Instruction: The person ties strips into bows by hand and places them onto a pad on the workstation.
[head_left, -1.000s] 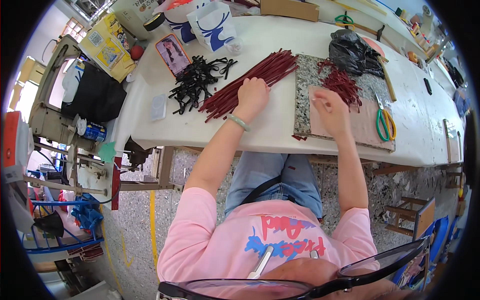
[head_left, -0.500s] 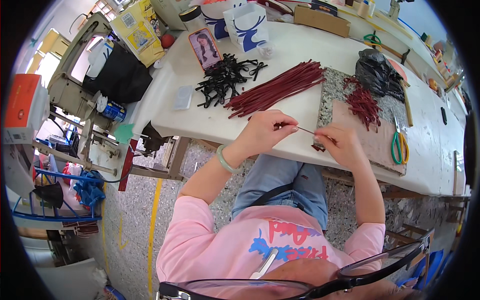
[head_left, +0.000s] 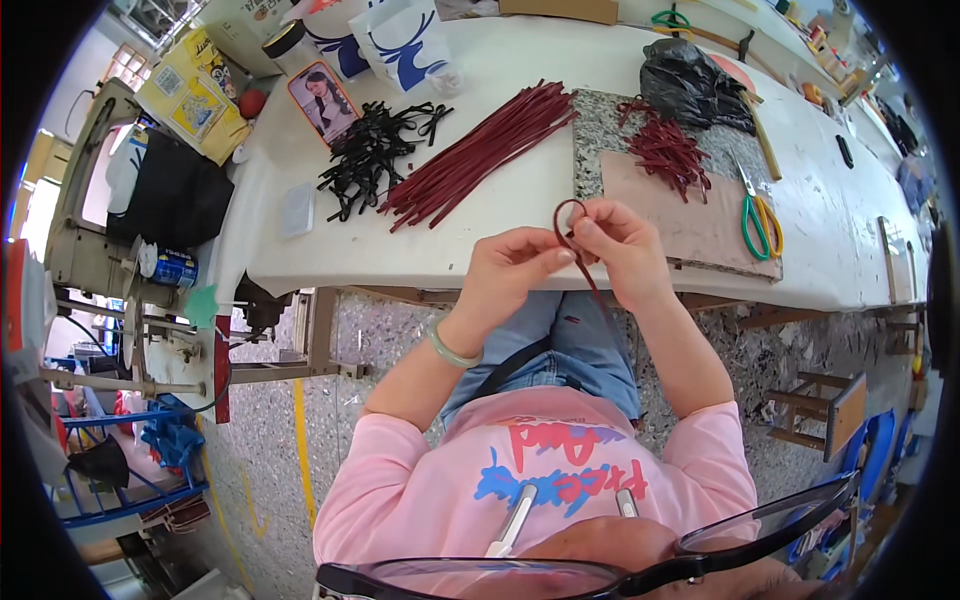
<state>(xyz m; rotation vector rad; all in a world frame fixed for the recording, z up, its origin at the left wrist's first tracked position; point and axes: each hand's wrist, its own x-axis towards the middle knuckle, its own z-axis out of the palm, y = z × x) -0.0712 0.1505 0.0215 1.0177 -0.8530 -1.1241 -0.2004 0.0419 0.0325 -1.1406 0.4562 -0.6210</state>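
Observation:
Close together over the table's front edge, my left hand (head_left: 512,268) and my right hand (head_left: 622,248) both pinch one dark red strip (head_left: 588,277). The strip bends into a small loop above the fingertips, and its tail hangs down toward my lap. Beyond my left hand lies a bundle of long dark red strips (head_left: 480,150) on the white-covered table (head_left: 350,245). To its left is a tangled heap of black strips (head_left: 365,155). A pile of short, looped dark red strips (head_left: 670,155) rests on the stone slab (head_left: 590,130) to the right.
Scissors (head_left: 757,215) with green and yellow handles lie on the slab's right side, below a black plastic bag (head_left: 690,85). A phone (head_left: 323,103) stands upright at the back left near a paper bag (head_left: 402,45). A sewing machine (head_left: 75,190) is at far left.
My hands have drawn together. The strip, stretched straight between them before, is now curled into a loop with its tail hanging. The view has shifted, so the table appears further left and up.

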